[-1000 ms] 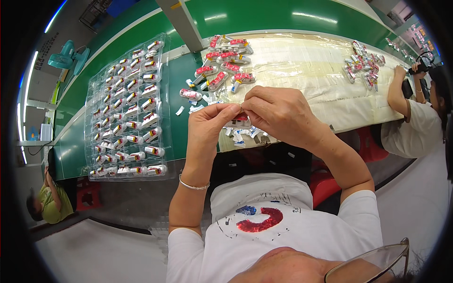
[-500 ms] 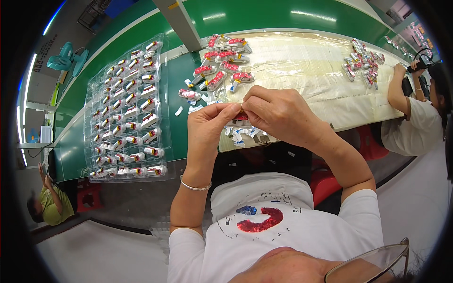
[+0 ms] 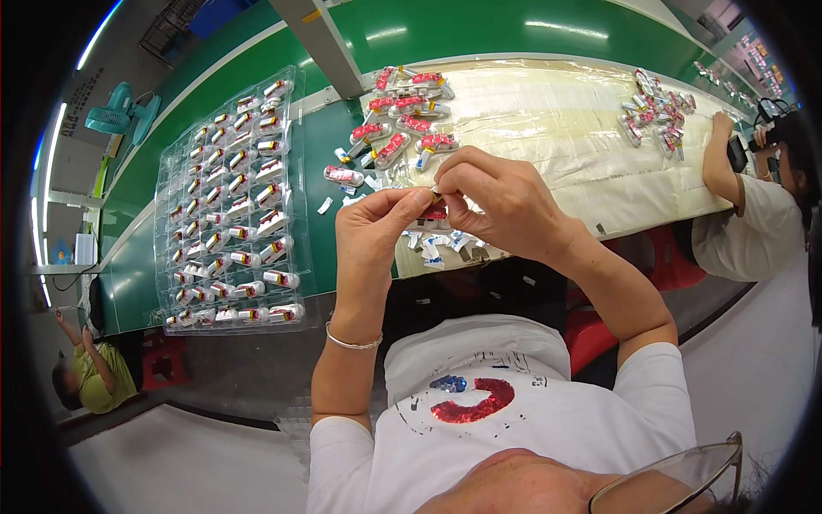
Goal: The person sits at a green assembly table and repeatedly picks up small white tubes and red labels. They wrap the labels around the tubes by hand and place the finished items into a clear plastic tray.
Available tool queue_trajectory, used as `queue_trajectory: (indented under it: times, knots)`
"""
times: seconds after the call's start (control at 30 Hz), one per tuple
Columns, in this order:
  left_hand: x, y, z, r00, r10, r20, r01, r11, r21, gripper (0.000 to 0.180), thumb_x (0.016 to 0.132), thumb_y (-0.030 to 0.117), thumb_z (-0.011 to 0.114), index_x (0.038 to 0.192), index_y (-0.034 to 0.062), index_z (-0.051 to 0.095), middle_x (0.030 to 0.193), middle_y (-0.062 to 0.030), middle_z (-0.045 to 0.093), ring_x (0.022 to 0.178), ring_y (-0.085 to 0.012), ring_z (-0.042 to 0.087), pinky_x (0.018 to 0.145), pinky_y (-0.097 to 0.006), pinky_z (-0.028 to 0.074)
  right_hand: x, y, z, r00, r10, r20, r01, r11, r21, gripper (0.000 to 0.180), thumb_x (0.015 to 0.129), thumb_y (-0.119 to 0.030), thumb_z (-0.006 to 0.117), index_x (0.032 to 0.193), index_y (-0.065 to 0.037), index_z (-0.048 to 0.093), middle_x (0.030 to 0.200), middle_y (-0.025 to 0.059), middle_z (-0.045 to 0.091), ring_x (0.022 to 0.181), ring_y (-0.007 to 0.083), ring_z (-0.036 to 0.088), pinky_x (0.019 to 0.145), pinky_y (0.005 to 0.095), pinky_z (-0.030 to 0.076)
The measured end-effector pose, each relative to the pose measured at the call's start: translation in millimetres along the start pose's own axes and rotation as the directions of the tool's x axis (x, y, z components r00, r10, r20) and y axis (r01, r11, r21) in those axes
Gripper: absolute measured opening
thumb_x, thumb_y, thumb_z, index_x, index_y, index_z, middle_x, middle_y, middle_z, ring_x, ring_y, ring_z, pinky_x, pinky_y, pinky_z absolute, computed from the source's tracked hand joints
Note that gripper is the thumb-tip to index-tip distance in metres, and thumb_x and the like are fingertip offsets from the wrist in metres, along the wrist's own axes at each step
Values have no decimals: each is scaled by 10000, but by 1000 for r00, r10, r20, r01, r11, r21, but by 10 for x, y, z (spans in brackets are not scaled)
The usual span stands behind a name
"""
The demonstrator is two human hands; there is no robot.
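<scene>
Capsule (image 3: pixel 437 211) pinched between both hands' fingers (image 3: pixel 417 199)

Both hands (image 3: pixel 437 206) pinch a small red-and-white piece (image 3: pixel 436 212) above the green table (image 3: pixel 514 26).

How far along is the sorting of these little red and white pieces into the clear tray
Well along, it seems. The clear tray on the left looks nearly full, row after row holding pieces. In hand: the left hand and right hand pinch one small red and white piece between the fingertips. Left: a loose pile of pieces beyond the hands on the plastic sheet, and small scraps beneath them.
</scene>
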State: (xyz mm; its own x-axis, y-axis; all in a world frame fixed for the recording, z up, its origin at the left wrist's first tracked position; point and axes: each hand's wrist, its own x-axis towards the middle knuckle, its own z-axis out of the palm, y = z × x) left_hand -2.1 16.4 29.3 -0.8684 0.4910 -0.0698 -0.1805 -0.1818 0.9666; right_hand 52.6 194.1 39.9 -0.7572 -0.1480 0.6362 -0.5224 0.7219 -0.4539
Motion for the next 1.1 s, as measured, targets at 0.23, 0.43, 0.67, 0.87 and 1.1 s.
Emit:
queue_trajectory:
  times: [0.23, 0.43, 0.67, 0.87, 1.1]
  knots:
    - [15, -87, -78, 1000, -25, 17, 27, 993, -112, 175, 878, 98, 688, 964, -53, 700, 865, -132, 720, 798, -143, 677, 788, -264, 522, -85, 216, -110, 884, 467, -4, -353, 675, 648, 67, 848, 23, 576, 901, 11, 615, 931, 69, 638, 805, 107, 637, 766, 246, 529]
    - [6, -119, -62, 997, -63, 50, 72, 974, -216, 191, 889, 115, 677, 988, -48, 685, 899, -138, 713, 830, -168, 689, 796, -267, 532, -268, 280, -80, 871, 464, 161, -474, 709, 522, 213, 872, -77, 648, 1073, -10, 672, 1033, 47, 630, 884, 92, 612, 806, 259, 506]
    - [36, -185, -55, 977, -94, 191, 151, 939, -309, 193, 915, 111, 641, 1053, -23, 655, 943, -122, 703, 838, -160, 682, 785, -272, 545, -244, 72, 119, 828, 511, 231, -406, 263, 875, 244, 891, -81, 677, 1109, 27, 651, 1046, 87, 669, 952, 141, 662, 858, 252, 533]
    - [-23, -136, 56, 980, -39, 193, 137, 842, -522, 548, 897, 142, 644, 1356, -9, 385, 1203, -140, 555, 981, -193, 655, 843, -313, 576, -208, 53, 157, 841, 526, 128, -314, 281, 907, 226, 914, -86, 652, 1098, 31, 594, 1029, 84, 666, 940, 135, 659, 857, 261, 531]
    - [-120, -212, 121, 992, -79, 103, 113, 913, -392, 521, 912, 77, 578, 1377, -1, 356, 1192, -136, 577, 982, -167, 653, 813, -279, 587, -179, -77, 150, 810, 578, 97, -327, 308, 893, 176, 923, -72, 633, 1061, 20, 577, 1022, 88, 662, 957, 125, 645, 867, 261, 519]
